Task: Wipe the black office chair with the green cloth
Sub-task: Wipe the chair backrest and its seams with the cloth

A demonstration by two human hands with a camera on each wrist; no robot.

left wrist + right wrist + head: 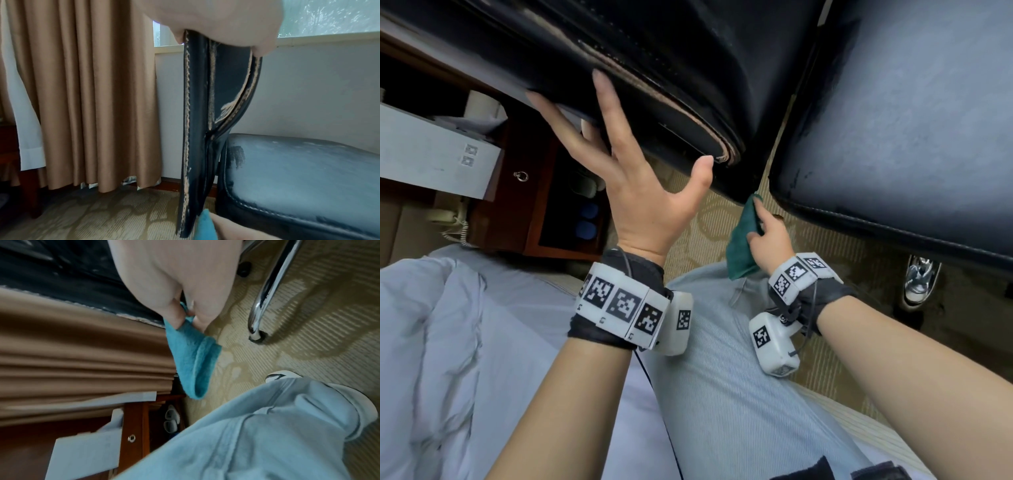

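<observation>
The black office chair fills the top of the head view, its worn backrest (pixel 654 68) on the left and its seat (pixel 911 120) on the right. My left hand (pixel 643 171) is spread on the backrest's side edge: straight fingers lie along it and the thumb touches its lower corner. The left wrist view looks down that edge (pixel 197 113) to the seat (pixel 308 170). My right hand (pixel 767 236) pinches the green cloth (pixel 741 243) just below the backrest's bottom corner. The cloth (pixel 193 360) hangs folded from the fingers (pixel 176 319); its tip (pixel 205 225) shows beside the edge.
A dark wooden nightstand (pixel 517 192) with a white box (pixel 431 154) and a corded phone (pixel 448 219) stands at left. Brown curtains (pixel 92 97) hang behind the chair. A chrome chair leg (pixel 267 288) rests on patterned carpet. My leg in light trousers (pixel 722 377) and white bedding (pixel 448 342) lie below.
</observation>
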